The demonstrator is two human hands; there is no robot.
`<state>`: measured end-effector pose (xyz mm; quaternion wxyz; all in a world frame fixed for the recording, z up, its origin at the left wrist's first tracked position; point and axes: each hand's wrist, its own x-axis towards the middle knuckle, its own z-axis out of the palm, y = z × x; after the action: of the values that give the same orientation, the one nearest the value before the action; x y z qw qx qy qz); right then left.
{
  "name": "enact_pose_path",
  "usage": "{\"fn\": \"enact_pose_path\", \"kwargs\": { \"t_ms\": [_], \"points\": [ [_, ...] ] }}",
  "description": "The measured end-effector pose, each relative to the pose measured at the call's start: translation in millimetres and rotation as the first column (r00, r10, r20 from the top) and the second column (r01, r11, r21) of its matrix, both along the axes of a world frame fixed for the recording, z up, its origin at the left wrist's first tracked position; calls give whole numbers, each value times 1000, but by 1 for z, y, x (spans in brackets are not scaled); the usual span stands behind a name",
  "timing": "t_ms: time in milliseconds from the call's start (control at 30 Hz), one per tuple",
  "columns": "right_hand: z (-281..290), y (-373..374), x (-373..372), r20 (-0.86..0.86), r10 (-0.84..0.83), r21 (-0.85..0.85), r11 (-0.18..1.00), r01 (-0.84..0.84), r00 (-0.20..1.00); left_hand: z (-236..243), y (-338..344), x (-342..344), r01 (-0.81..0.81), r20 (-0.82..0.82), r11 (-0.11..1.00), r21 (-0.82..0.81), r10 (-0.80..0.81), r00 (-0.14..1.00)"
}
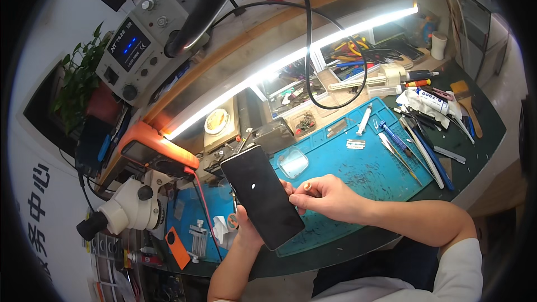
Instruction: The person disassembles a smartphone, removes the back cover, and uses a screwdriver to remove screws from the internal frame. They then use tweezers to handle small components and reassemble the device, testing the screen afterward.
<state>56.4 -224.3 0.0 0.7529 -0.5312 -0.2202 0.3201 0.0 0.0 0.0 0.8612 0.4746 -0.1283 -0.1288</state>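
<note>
A black smartphone (264,198) with a small white mark on its dark screen is tilted above the bench. My left hand (250,228) grips it from below, thumb along the left edge and fingertips showing past the right edge. At that right edge, my right hand (335,197) is closed, its fingertips beside the phone. A small rod-like thing with a copper-coloured end (308,187) pokes out of the right fist; the rest is hidden in the fingers. Beneath the hands lies a blue work mat (335,190) with a clear plastic dish (293,162) near the phone's top.
A white microscope (131,207) and an orange multimeter (159,148) stand at the left. On the mat's right side are a syringe (364,120), tweezers (394,150) and several slim tools. A light bar (302,59) runs along the back shelf. A black cable (308,39) hangs in front.
</note>
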Motion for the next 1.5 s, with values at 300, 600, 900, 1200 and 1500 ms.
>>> {"fn": "enact_pose_path", "kwargs": {
  "t_ms": [300,600,900,1200,1500],
  "points": [
    [-3,2,0,27,-25,-22,999,26,999,-7,0,4,-19,17,999,-51,20,1000],
    [-8,5,0,52,-49,-2,999,49,997,-3,0,3,-3,-5,998,-60,3,1000],
    [0,3,1,33,-38,-5,999,39,999,1,1,0,-45,-121,999,-21,43,992],
    [-1,3,1,47,-27,-7,1000,27,999,-1,5,0,-10,-93,999,-44,6,996],
    [0,3,1,52,-26,-4,1000,26,998,0,5,0,-27,-74,999,-34,24,997]
  ]
}}
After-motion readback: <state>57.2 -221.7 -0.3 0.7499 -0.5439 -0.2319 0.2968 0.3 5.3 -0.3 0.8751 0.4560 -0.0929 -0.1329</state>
